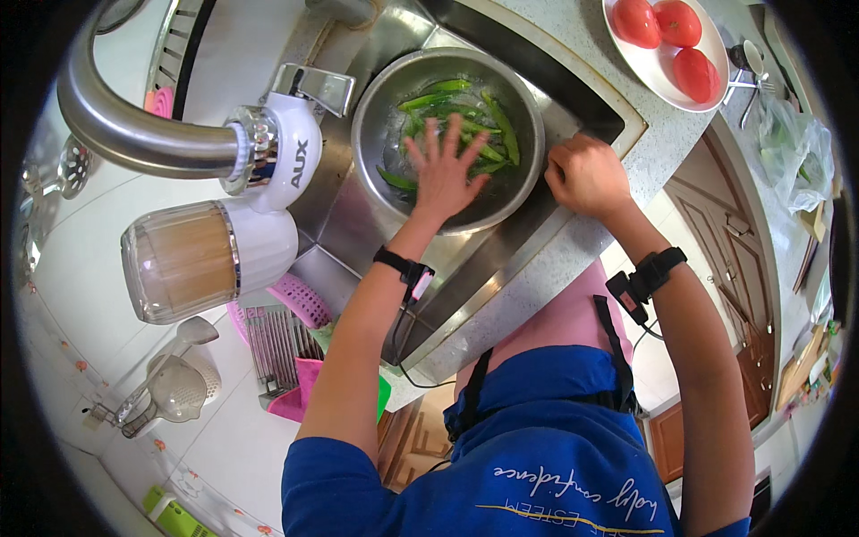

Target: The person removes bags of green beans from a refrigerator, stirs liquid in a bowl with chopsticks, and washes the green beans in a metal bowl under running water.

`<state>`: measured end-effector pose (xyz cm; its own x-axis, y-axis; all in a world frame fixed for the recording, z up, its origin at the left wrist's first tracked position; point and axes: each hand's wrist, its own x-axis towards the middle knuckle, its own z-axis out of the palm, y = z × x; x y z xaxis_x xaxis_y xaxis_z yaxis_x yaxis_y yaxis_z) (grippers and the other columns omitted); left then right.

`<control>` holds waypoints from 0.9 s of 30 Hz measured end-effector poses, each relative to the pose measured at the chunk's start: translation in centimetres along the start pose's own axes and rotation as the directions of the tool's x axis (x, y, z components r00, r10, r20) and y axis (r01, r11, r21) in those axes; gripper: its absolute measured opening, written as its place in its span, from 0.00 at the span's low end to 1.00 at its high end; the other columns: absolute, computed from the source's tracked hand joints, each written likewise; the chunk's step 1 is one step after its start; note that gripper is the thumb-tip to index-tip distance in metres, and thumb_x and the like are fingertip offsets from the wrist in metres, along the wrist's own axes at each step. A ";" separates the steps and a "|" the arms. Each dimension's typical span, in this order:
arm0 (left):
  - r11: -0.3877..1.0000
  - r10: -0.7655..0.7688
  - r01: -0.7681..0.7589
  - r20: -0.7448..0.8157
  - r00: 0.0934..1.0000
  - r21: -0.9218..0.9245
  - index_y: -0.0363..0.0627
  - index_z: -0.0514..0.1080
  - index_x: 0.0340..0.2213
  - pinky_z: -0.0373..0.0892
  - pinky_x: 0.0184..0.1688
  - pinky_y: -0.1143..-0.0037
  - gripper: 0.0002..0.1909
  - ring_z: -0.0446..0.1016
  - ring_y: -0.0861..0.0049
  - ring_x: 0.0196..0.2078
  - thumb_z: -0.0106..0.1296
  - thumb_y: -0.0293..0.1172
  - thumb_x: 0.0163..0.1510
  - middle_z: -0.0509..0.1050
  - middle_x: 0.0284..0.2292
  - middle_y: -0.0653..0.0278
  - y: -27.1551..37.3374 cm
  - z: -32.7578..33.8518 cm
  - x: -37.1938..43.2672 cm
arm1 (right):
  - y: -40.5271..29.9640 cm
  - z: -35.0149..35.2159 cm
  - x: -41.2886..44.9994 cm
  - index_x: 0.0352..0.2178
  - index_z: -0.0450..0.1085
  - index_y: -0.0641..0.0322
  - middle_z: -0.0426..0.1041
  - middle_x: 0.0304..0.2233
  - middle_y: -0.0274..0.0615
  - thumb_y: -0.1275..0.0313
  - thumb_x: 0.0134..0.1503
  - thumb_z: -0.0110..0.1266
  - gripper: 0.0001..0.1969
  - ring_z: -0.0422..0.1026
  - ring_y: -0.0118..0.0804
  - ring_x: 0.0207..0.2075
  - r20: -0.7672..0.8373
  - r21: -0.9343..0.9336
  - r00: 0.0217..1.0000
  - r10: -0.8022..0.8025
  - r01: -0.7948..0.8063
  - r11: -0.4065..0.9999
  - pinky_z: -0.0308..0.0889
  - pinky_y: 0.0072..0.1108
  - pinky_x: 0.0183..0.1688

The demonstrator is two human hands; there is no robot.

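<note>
A round steel bowl [530, 87] of water stands in the steel sink [333, 231]. Several green pods [502, 127], perhaps peppers or beans, lie in the water. Over the bowl's lower middle my left hand [444, 174] spreads its fingers, fingertips among the pods, grasping nothing. Just right of the bowl, by the sink's near edge, my right hand [586, 173] is curled with its back to the camera; whether anything is inside it cannot be seen. Both wrists wear black straps with small devices and cables.
Left of the bowl, a faucet [158, 149] carries a white water filter [265, 235] with a clear housing. A white plate [623, 50] of red tomatoes [696, 75] stands on the speckled counter [678, 144]. Beyond are cutlery and a plastic bag [795, 158]. A pink perforated basket [302, 300] sits below the filter.
</note>
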<state>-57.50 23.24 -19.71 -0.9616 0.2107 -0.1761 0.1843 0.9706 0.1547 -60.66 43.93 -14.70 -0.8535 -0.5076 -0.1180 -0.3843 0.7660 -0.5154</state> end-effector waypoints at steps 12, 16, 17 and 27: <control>0.904 -0.299 0.282 -0.004 0.954 -0.322 0.34 0.53 0.39 0.50 0.43 0.65 0.25 0.51 0.51 0.42 0.42 0.34 0.39 0.49 0.42 0.45 3.3 0.0 0.1 | 0.1 -0.1 0.0 0.10 0.60 0.64 0.62 0.13 0.43 0.72 0.34 0.43 0.06 0.62 0.41 0.21 0.013 -0.014 1.000 0.013 -0.012 1.000 0.59 0.25 0.25; 0.990 -0.140 0.139 -0.378 0.915 -0.029 0.40 0.57 0.38 0.48 0.43 0.64 0.23 0.51 0.57 0.43 0.42 0.39 0.39 0.52 0.42 0.52 -2.7 -0.9 4.8 | -0.1 -0.3 0.1 0.11 0.62 0.63 0.63 0.13 0.44 0.70 0.35 0.41 0.08 0.63 0.42 0.20 -0.009 -0.034 0.999 -0.031 0.030 0.999 0.60 0.27 0.24; 0.990 -0.141 0.141 -0.378 0.915 -0.028 0.40 0.57 0.38 0.48 0.43 0.64 0.23 0.51 0.57 0.43 0.42 0.39 0.39 0.52 0.42 0.52 -3.0 -0.5 5.0 | -0.1 -0.3 0.1 0.11 0.62 0.63 0.63 0.13 0.44 0.70 0.35 0.41 0.08 0.63 0.42 0.20 -0.009 -0.033 0.999 -0.033 0.033 0.999 0.60 0.27 0.24; 0.998 -0.069 0.066 0.132 0.989 0.023 0.41 0.41 0.46 0.35 0.43 0.50 0.41 0.40 0.51 0.48 0.40 0.54 0.36 0.42 0.46 0.49 -1.8 1.2 1.0 | -0.3 -0.5 -0.1 0.11 0.62 0.63 0.63 0.14 0.44 0.71 0.35 0.41 0.07 0.63 0.41 0.20 -0.004 -0.015 1.000 -0.012 0.012 1.000 0.60 0.26 0.25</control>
<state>-58.52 21.83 -21.36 -0.9367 0.1568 -0.3131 0.1248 0.9849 0.1198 -60.63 43.94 -14.09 -0.8502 -0.5152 -0.1084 -0.3995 0.7655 -0.5044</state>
